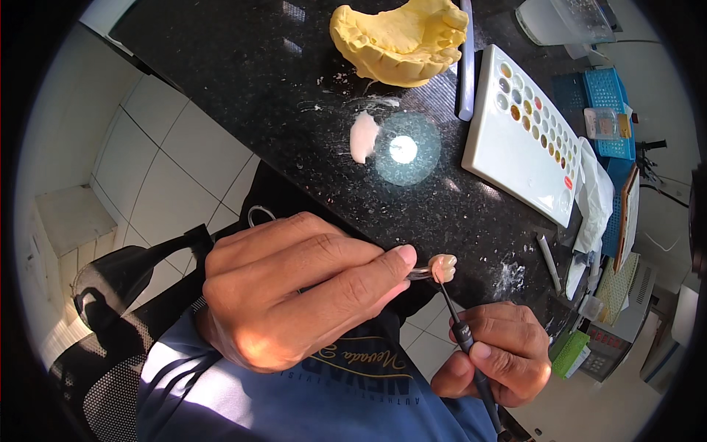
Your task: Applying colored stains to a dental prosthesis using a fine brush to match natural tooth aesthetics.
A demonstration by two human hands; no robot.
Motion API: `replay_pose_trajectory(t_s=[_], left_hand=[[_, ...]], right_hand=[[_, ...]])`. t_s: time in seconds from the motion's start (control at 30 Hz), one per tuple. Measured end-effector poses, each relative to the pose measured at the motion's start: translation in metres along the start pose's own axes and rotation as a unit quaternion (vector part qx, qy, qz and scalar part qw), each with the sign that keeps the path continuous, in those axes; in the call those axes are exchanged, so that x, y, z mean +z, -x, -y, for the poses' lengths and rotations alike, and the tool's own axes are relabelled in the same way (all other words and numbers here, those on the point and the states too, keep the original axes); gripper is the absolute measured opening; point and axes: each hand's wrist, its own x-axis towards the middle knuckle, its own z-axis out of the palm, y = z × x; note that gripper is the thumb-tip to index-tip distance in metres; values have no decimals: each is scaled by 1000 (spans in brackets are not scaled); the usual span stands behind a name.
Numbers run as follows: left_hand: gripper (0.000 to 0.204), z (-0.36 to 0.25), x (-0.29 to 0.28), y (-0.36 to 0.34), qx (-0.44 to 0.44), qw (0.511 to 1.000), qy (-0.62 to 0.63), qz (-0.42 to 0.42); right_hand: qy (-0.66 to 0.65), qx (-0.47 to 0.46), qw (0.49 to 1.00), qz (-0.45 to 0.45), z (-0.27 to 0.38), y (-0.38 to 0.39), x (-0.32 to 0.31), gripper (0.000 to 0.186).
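My left hand (309, 287) is closed on metal forceps (420, 273), pinched between thumb and fingers; a ring handle (260, 215) shows behind the hand. At the forceps' tip sits a small tooth-coloured dental crown (447, 266) with a pinkish area on its near side. My right hand (504, 352) grips a slim, dark-handled dental tool (462, 333) like a pen. Its thin tip reaches up to the crown's lower edge and appears to touch it. Whether that tip is a brush or a blade is too small to tell.
On the black speckled bench (243, 81) lie a yellow dental cast (398, 51), pinkish-white paste (364, 137), a brightly lit round disc (420, 166) and a white palette (490, 147) with coloured wells. Right of it are crumpled tissue (591, 195) and a blue basket (605, 92).
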Motion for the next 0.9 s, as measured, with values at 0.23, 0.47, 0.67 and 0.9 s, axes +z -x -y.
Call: replay_pose_trajectory(t_s=[0.23, 0.47, 0.67, 0.9], left_hand=[[36, 1, -1, -2, 15, 1000, 0, 2], [38, 1, 0, 2, 11, 1000, 0, 12], [38, -1, 0, 2, 9, 1000, -7, 6], [37, 0, 0, 1, 10, 1000, -2, 8]], right_hand=[[13, 3, 1000, 23, 2, -5, -3, 36], [5, 9, 1000, 19, 1, 0, -1, 38], [10, 10, 1000, 27, 2, -1, -3, 40], [0, 13, 1000, 28, 1, -2, -3, 40]])
